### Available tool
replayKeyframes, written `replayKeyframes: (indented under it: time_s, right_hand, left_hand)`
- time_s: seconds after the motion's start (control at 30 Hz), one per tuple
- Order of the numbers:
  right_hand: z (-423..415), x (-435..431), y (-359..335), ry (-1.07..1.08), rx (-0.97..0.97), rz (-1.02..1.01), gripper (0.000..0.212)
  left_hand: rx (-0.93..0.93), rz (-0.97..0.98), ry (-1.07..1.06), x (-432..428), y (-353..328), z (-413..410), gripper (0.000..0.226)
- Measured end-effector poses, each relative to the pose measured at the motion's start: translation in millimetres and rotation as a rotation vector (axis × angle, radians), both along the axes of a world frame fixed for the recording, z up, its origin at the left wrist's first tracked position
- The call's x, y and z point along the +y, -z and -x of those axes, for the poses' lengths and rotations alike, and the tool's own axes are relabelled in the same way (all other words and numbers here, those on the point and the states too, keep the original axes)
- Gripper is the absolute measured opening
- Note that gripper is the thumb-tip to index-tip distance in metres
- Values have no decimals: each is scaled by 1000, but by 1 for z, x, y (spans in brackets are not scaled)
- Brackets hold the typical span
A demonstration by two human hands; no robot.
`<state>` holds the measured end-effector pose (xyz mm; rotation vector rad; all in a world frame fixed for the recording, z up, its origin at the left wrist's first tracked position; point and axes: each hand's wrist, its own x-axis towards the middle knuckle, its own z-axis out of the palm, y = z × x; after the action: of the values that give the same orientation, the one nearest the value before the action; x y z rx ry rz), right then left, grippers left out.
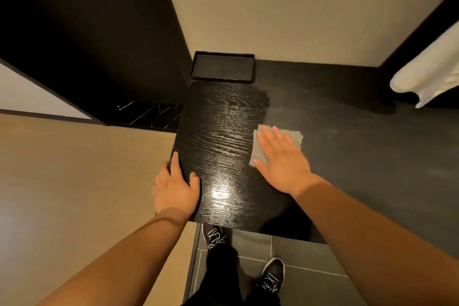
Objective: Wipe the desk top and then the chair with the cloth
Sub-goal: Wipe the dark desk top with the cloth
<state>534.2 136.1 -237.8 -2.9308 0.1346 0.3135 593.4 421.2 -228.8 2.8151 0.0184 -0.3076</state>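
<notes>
The cloth [294,135] is lying on the table [218,117], where the glossy damp left part meets the dull right part. The right hand [283,164] is pressing it flat, fingers straight and spread. The left hand [175,189] is gripping the table's left edge, fingers curling over it. The next strokes should probably be overlapping rightward under even pressure, reaching back beside the tray [222,77].

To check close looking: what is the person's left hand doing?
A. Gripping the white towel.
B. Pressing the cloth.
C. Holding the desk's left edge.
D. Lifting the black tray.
C: the left hand holds the left edge of the desk top, thumb on top, while the right hand presses the cloth flat.
</notes>
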Motion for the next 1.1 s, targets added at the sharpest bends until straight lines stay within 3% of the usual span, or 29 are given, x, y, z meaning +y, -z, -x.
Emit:
replayKeyframes:
  time_s: [0.1,0.2,0.37,0.6,0.73,0.9,1.1]
  right_hand:
    - [3,12,1,70,-1,-23,78]
    - [31,25,8,-48,-40,36,77]
    - [27,-2,10,-217,-47,3,83]
    - [-28,-16,9,96,-61,20,81]
    - [-5,2,11,22,-126,67,78]
    - [-11,-19,16,-119,-253,-22,79]
    - [-71,-47,18,155,-174,32,79]
  left_hand:
    - [5,2,-1,3,-1,-4,78]
    - [-24,18,25,-5,-6,-8,82]
    - [-87,-3,260,-51,-7,-34,75]
    - [-79,6,510,-106,-12,-84,72]
    - [-91,-40,519,-111,-11,-111,73]
    - [-83,-100,498,-106,2,-115,75]
    - [-163,-85,472,-103,9,-111,72]
